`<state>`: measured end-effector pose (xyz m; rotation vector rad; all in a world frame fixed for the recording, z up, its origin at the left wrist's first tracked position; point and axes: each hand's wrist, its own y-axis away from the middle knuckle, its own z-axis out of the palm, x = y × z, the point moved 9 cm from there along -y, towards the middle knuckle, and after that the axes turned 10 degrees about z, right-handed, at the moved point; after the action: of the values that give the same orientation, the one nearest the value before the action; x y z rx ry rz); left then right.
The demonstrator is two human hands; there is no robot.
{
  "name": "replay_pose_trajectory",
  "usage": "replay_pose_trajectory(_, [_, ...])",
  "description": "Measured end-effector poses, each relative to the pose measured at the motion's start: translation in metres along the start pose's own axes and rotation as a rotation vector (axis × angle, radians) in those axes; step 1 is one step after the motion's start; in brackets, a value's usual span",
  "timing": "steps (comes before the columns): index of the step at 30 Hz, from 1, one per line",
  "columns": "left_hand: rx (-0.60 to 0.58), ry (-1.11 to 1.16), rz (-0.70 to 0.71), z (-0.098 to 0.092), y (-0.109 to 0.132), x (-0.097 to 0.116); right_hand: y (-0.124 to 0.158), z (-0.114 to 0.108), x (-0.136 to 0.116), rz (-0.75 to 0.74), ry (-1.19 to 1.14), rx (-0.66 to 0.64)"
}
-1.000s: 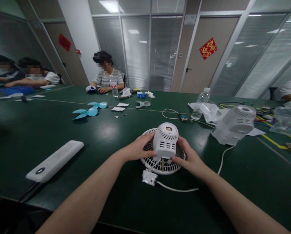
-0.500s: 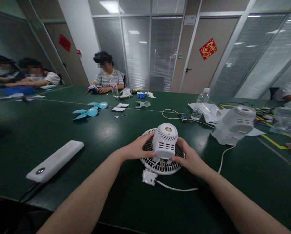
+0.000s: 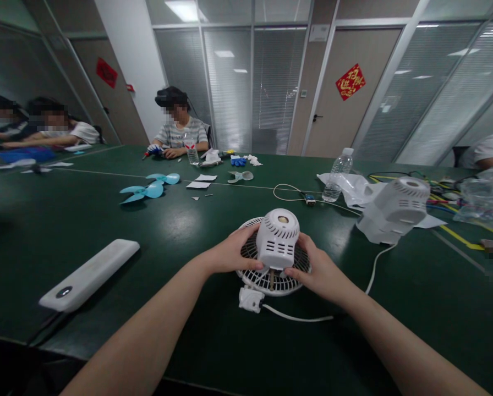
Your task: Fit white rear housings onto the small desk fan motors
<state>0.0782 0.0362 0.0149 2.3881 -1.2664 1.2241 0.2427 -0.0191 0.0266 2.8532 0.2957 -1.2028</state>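
White motor housing [image 3: 277, 245] sat over the round grille [image 3: 288, 285], clasped between left hand [image 3: 233, 253] and right hand [image 3: 318, 269].
The grille lay on the table [image 3: 180, 231]; blue blades [image 3: 153, 190] lay loose, unfitted, at ten o'clock; a capped bottle [image 3: 342, 163] stood at one, its contents, like the housing's join, too dim to judge.

The motor housing [image 3: 277, 245] sits over the grille [image 3: 286, 284], blades [image 3: 152, 190] behind left, bottle [image 3: 340, 166] behind right.

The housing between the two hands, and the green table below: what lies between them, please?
In the head view, the round white grille lies between the housing and the table.
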Motion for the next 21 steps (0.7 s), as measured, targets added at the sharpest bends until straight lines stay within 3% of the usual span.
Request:
replay_pose_trajectory(10, [-0.024, 0.017, 0.002, 0.0023, 0.0012, -0.0036, -0.0014, -0.0024, 0.0030, 0.059, -0.041, 0.045])
replay_pose_trajectory(21, [0.041, -0.022, 0.046, 0.0009, -0.0023, 0.0011, -0.0036, 0.0011, 0.0070, 0.039, -0.084, 0.041])
